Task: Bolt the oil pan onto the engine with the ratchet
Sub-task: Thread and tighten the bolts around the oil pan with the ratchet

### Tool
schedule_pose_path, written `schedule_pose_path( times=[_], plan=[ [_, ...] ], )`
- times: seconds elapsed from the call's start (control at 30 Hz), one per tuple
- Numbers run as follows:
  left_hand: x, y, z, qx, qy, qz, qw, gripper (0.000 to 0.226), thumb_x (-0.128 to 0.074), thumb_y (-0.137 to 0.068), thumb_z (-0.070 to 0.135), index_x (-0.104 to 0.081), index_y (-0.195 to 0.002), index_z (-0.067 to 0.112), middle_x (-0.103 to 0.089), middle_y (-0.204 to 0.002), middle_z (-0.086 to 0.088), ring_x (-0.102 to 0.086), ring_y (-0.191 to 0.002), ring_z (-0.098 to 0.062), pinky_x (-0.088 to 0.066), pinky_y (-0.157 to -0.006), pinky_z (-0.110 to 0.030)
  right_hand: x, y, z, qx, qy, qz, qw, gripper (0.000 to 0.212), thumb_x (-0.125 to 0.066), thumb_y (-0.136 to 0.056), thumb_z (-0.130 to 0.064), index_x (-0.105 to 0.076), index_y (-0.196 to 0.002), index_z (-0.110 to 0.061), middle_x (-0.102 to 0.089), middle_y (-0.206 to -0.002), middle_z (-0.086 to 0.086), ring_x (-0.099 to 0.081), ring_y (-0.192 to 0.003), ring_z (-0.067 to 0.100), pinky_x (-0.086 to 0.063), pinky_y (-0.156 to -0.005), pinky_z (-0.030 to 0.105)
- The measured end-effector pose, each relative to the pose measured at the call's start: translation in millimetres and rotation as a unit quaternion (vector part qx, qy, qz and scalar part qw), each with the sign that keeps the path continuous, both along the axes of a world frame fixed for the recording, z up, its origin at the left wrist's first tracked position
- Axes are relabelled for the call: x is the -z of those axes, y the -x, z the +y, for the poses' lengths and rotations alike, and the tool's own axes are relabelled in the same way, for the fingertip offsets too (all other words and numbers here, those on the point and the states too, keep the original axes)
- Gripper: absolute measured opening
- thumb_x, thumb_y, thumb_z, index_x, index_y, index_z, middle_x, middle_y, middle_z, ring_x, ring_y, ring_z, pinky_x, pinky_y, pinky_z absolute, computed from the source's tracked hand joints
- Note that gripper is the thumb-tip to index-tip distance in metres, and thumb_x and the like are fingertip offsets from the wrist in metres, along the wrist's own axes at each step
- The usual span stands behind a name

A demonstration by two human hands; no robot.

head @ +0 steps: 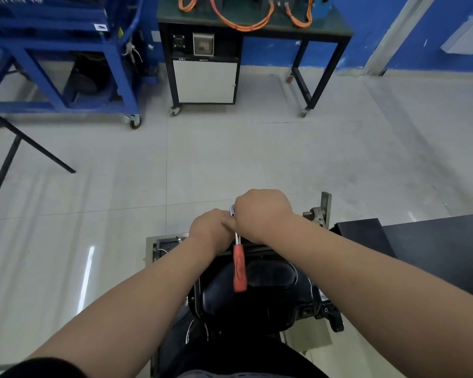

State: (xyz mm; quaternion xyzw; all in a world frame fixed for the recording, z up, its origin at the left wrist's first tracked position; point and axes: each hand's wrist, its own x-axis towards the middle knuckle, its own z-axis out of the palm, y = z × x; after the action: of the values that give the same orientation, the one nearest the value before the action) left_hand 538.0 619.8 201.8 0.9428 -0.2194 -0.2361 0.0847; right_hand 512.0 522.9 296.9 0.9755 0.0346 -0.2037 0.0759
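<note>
Both hands meet at the ratchet head over the far rim of the black oil pan, at twelve o'clock from the person. The right hand clenches over the head, seemingly pressing it down, while the left hand closes beside it, likely steadying; the red handle trails free toward six o'clock.

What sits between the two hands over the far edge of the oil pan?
In the head view, the ratchet runs between the left hand and right hand: its chrome head at the knuckles, its red handle hanging back over the black oil pan.
</note>
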Motion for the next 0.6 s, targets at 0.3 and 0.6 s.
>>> schedule_pose_path(
  times=[0.3, 0.6],
  plan=[
    [-5, 0, -1, -0.045, 0.047, 0.037, 0.997, 0.026, -0.034, -0.091, 0.025, -0.058, -0.086, 0.015, -0.066, -0.098, -0.009, -0.058, -0.085, -0.028, -0.042, -0.067, -0.029, -9, -3, -6, -0.133, 0.044, -0.042, 0.989, 0.021, -0.042, -0.093, -0.031, -0.062, -0.086, -0.024, -0.06, -0.09, -0.002, -0.053, -0.076, 0.022, -0.03, -0.066, 0.029],
    [0, -1, 2, -0.075, 0.106, 0.109, 0.986, 0.032, -0.029, -0.094, 0.022, -0.056, -0.108, 0.011, -0.063, -0.109, -0.012, -0.056, -0.094, -0.03, -0.044, -0.077, -0.034, -12, -4, 2, -0.144, 0.049, -0.03, 0.988, 0.016, -0.049, -0.089, -0.018, -0.06, -0.101, -0.017, -0.054, -0.106, 0.003, -0.053, -0.095, 0.023, -0.028, -0.075, 0.032]
  ],
)
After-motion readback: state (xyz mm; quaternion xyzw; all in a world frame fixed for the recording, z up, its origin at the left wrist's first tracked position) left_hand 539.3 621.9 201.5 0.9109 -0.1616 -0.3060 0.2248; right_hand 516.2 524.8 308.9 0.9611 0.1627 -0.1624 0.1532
